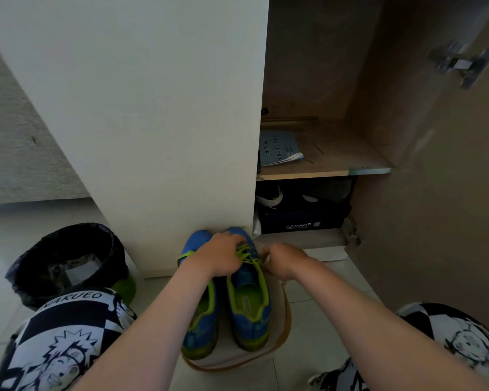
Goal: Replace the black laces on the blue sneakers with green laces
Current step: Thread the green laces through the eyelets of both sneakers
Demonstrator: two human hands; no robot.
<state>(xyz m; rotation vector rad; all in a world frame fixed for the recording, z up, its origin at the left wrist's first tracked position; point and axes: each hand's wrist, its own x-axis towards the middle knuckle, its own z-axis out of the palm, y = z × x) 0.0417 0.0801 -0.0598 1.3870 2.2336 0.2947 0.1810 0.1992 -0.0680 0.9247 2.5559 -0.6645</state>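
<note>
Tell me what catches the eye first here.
The blue sneakers at bottom centre stand out, toes toward the cabinet: the left hand grips the bright green laces, the right hand curled beside it. To the right the open cabinet holds a dark shoebox; a black-lined bin sits at left.

Cabinet panel (153,122) blocks ahead; bin (68,263) crowds the left.
</note>
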